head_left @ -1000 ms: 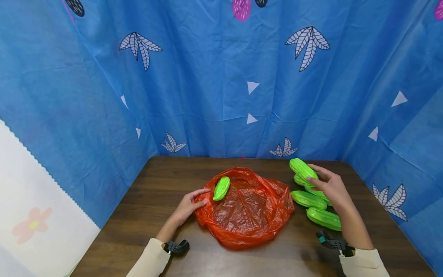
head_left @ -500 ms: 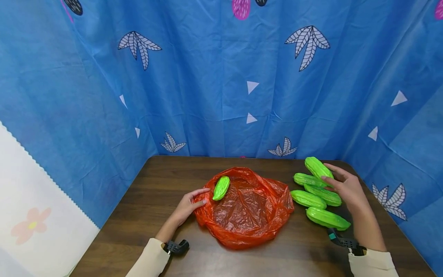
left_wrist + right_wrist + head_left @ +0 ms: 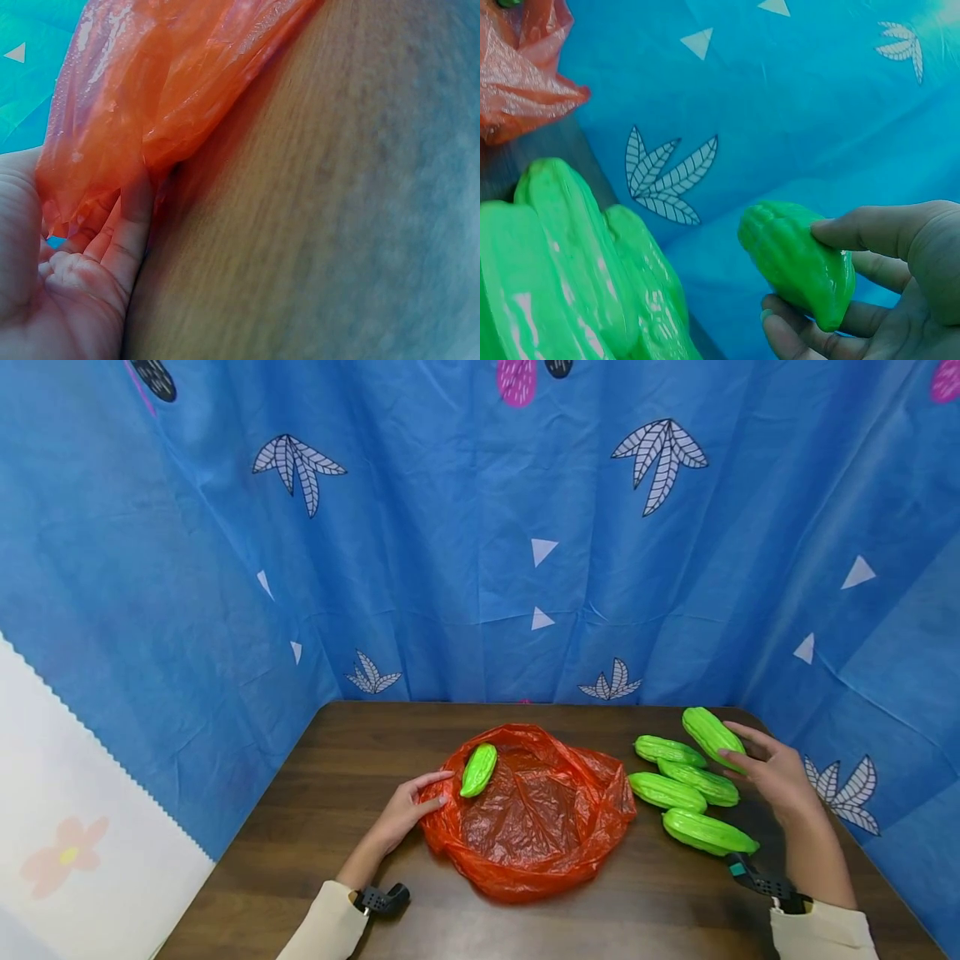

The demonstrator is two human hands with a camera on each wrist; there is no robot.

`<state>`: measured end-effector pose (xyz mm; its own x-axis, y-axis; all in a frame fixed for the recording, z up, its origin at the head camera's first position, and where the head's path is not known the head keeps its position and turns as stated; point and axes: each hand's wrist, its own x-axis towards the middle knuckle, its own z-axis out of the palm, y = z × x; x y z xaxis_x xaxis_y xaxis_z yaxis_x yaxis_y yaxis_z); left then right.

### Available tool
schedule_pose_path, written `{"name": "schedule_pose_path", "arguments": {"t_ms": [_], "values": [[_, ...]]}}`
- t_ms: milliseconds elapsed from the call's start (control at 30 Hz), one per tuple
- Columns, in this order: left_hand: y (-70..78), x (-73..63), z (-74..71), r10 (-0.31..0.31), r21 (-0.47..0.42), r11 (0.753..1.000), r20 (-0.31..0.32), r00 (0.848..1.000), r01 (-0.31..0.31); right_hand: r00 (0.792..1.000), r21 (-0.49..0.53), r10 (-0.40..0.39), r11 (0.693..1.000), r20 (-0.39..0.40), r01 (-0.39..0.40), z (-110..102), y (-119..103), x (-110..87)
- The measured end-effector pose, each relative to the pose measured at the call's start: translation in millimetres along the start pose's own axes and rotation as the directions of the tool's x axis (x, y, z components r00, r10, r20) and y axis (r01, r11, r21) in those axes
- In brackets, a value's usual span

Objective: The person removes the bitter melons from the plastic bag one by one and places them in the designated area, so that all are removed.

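Observation:
My right hand (image 3: 783, 777) holds a bright green bitter melon (image 3: 708, 735) between thumb and fingers, raised over the far right part of the table. In the right wrist view the tapered tip of that bitter melon (image 3: 799, 262) points down past the fingers. My left hand (image 3: 405, 810) pinches the left rim of a red plastic bag (image 3: 517, 881), whose mouth gapes upward. Thin film of the bag (image 3: 157, 90) covers some fingertips in the left wrist view. One smaller green bitter melon (image 3: 478, 770) lies inside the bag against its left wall.
Several more bitter melons (image 3: 708, 832) lie grouped on the brown wooden table (image 3: 360, 739), between the bag and my right forearm. A blue patterned curtain (image 3: 450, 527) encloses the back and sides. White cloth (image 3: 67, 793) hangs at the left.
My right hand has carried its bitter melon to the right, from above the pile toward the table's far right corner. The left hand has stayed at the bag's rim.

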<state>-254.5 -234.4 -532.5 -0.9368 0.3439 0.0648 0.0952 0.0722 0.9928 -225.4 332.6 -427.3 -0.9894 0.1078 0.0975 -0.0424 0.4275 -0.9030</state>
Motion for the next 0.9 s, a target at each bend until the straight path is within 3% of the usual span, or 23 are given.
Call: {"name": "schedule_pose_path", "arguments": {"t_ms": [900], "values": [[-2.0, 1.0, -0.5, 0.0, 0.006, 1.0, 0.0, 1.0, 0.0, 0.988, -0.006, 0.14, 0.99, -0.066, -0.14, -21, 34, 1.2]]}}
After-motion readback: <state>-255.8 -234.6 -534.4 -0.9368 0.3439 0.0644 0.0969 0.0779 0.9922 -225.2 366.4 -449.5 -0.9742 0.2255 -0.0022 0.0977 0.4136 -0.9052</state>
